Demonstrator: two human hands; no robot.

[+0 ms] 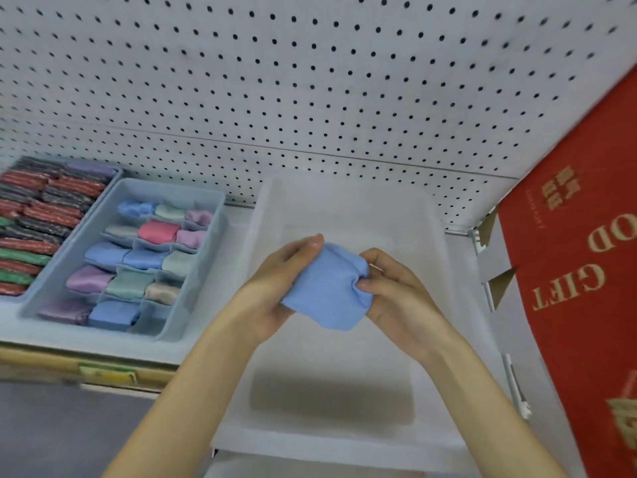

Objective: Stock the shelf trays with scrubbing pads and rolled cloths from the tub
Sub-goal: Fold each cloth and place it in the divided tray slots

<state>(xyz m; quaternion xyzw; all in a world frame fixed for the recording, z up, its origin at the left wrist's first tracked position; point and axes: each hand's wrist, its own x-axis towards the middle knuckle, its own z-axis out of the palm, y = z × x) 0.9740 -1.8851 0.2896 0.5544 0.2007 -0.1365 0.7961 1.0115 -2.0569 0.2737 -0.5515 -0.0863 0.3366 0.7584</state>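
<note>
Pegboard (310, 81) backs the shelf. A red gift box (579, 270) stands at the right.

Tub (344, 208): translucent, centre of the shelf, directly under the hands. No stock is visible on the part of its floor that shows.

Divided tray (203, 270): left of the tub, nearly touching it. Most cells hold one rolled cloth each. The front-right cell (155, 315) looks empty, though blur makes this uncertain. Further left, a second tray (119, 174) is packed with scrubbing pads (44, 215).

Blue cloth (327, 288): held between both hands above the tub, well clear of the trays. It is loosely bunched, not a tight roll.

Left hand (275, 281): fingers curl under and around the cloth's left side, thumb on its top edge.
Right hand (396, 298): thumb and fingers pinch the gathered right edge.

Judged step: shaping the roll before placing it.

Notes for doing it well:
- Tighten the roll to about the bulk of its tray neighbours, or it will spring open in the cell.
- Tuck the loose lower corner inside.
- Keep one hand wrapped around the roll during the carry left.
- Lower it into the free cell without dragging across the neighbouring rolls.
</note>
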